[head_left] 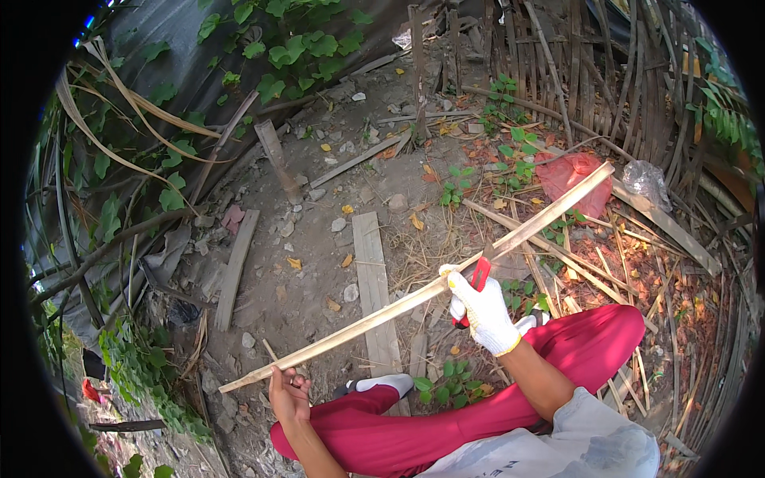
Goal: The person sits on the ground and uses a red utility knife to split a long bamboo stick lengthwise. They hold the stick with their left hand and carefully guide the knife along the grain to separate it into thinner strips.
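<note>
A long, pale strip that looks like split bamboo (pixel 366 322) slants across the view, from low left up to the far right. Near its lower left end, my bare left hand (pixel 292 392) has its fingers curled on it. A short thin sliver (pixel 269 348) sticks up beside those fingers. My right hand (pixel 487 314), in a white knitted glove, is closed round a red-and-black handled knife (pixel 481 272). The knife's blade (pixel 488 252) is at the strip, just beyond the glove; how deep it sits I cannot tell. Gloved fingertips also touch the strip.
My legs in dark red trousers (pixel 478 398) are folded below the strip. A grey board (pixel 369 263) lies on the dirt ahead. To the right are loose sticks (pixel 590 275), a red plastic bag (pixel 567 177) and a slatted fence (pixel 590 72). Leafy vines (pixel 295 52) hang far left.
</note>
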A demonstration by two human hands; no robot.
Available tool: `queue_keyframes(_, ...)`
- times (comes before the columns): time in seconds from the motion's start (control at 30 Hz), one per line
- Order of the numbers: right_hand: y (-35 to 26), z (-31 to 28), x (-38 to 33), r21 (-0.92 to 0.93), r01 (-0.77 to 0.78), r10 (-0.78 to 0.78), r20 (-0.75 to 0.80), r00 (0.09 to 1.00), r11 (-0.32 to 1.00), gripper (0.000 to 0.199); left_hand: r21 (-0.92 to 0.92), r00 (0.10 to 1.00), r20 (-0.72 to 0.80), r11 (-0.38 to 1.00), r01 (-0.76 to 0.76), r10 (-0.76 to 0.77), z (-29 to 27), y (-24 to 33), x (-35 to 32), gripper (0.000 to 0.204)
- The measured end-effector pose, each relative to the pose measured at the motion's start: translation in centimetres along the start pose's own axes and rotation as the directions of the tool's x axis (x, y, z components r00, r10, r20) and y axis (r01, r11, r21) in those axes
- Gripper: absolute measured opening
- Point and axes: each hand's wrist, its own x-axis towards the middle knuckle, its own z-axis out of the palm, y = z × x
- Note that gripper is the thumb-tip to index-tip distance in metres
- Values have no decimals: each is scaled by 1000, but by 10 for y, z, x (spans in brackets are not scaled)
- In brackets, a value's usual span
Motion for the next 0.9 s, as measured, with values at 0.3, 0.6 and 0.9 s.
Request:
queue_keyframes(0.3,-9,12,8,98,103,-85,-178,980,990,25,608,980,183,792,-47,-82,39,23,-46,45)
queue_keyframes(0.6,-3,38,-4,273,-43,50,-19,999,961,20,429,408,903,-315,-847,131,106,64,-157,60)
queue_keyframes(0.9,20,85,-44,94,-234,216,165,962,968,21,383,436,890,-296,-875,-134,153,47,-90,62)
